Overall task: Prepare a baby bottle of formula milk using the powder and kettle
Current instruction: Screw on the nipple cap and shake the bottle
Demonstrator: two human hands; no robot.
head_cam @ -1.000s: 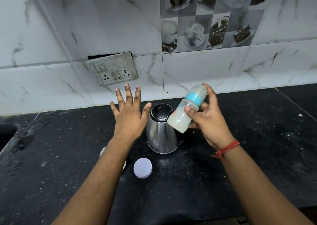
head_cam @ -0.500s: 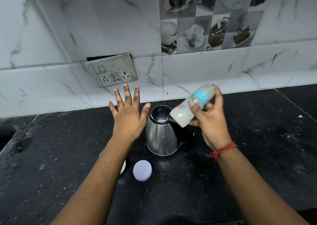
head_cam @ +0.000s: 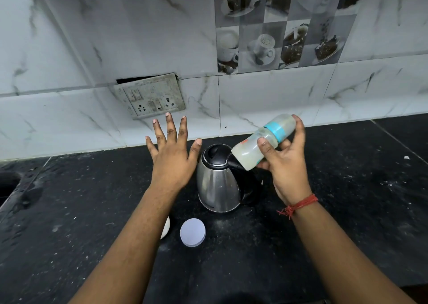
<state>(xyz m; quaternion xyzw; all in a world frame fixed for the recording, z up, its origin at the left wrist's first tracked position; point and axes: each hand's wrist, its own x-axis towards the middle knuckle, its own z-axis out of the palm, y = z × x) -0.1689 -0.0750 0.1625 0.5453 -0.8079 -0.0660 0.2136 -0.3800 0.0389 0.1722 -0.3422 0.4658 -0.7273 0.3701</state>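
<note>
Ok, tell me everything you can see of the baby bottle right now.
The baby bottle is translucent plastic with a turquoise collar and a clear cap over the top end. It holds cloudy, whitish liquid. The right hand grips it in the air, thumb across its side, tilted steeply with the base down-left over the kettle and the capped end up-right. A small red marking shows on its side, too blurred to read.

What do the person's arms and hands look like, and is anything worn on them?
Both forearms are bare, and no sleeves show in the view. The left hand wears nothing: no ring, watch or band is visible. Just below the right hand, a red thread is tied round the wrist, with a small knot and loose frayed ends on the inner side. The fingernails are short.
</note>
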